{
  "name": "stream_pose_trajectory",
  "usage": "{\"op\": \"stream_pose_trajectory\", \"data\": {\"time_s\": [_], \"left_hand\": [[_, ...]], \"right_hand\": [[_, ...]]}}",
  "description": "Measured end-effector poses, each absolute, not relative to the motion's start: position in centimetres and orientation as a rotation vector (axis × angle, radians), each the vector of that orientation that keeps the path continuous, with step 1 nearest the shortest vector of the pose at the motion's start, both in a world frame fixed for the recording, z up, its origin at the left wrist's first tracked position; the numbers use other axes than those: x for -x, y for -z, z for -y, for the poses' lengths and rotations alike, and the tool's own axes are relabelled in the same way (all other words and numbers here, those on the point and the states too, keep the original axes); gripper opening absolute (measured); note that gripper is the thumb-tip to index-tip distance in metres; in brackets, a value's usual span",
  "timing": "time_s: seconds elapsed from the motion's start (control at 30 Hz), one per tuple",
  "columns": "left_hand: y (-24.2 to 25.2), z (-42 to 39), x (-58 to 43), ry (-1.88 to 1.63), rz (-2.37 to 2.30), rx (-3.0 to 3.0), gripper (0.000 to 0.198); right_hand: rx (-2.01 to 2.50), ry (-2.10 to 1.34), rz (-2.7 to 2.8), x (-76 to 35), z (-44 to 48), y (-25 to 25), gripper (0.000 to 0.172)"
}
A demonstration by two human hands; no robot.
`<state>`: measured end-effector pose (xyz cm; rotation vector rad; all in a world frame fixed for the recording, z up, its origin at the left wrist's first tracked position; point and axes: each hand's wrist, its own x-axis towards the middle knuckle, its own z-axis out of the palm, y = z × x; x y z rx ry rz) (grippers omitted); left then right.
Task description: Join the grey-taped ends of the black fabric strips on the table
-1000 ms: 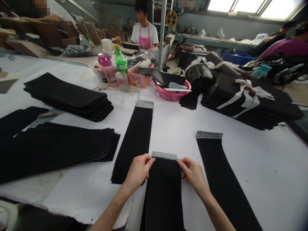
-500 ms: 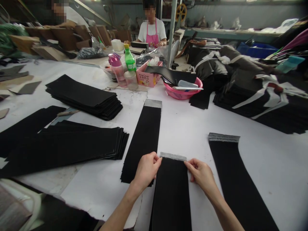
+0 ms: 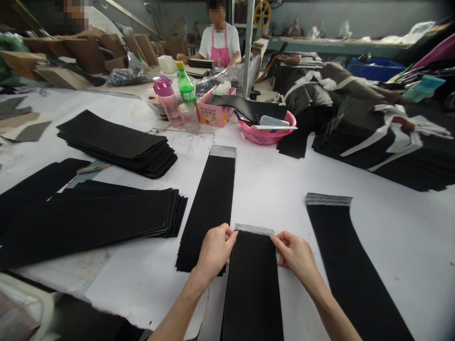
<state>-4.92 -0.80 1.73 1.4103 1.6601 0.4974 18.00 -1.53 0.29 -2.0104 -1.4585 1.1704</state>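
Note:
A long black strip of sheet material (image 3: 253,284) with a pale grey band along its far end lies in front of me. My left hand (image 3: 216,248) pinches its far left corner between thumb and fingers. At the far right corner, my right hand (image 3: 294,251) pinches the same strip. Left of it, partly behind my left hand, is a stack of black strips (image 3: 209,203) with a grey far end. To the right lies another set of black strips (image 3: 350,255), its grey ends staggered.
Stacks of black pieces (image 3: 117,139) and fanned black pieces (image 3: 106,222) lie left. Toward the back stand a pink basin (image 3: 263,136), a pink box (image 3: 213,113), a green bottle (image 3: 185,85) and tied black bundles (image 3: 387,142). A person in a pink apron (image 3: 220,49) sits beyond.
The view has shifted slightly, so the scene sits a little further left. Both hands keep their pinch on the strip's far corners, with hardly any movement.

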Motion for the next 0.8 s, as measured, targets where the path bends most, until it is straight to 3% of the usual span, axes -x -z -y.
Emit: {"op": "stream_pose_trajectory", "data": {"time_s": [0.3,0.8], "left_hand": [[-0.5,1.1,5.2,-0.589,-1.611,-1.332,0.031],[-2.4,2.5,5.7,-0.626,-1.511,-1.704,0.02]], "right_hand": [[1.699,-1.38,1.121,-17.8,2.5,-0.3,0.042],[1.516,-1.242,1.383,-18.4,4.1,-1.1,0.026]]}}
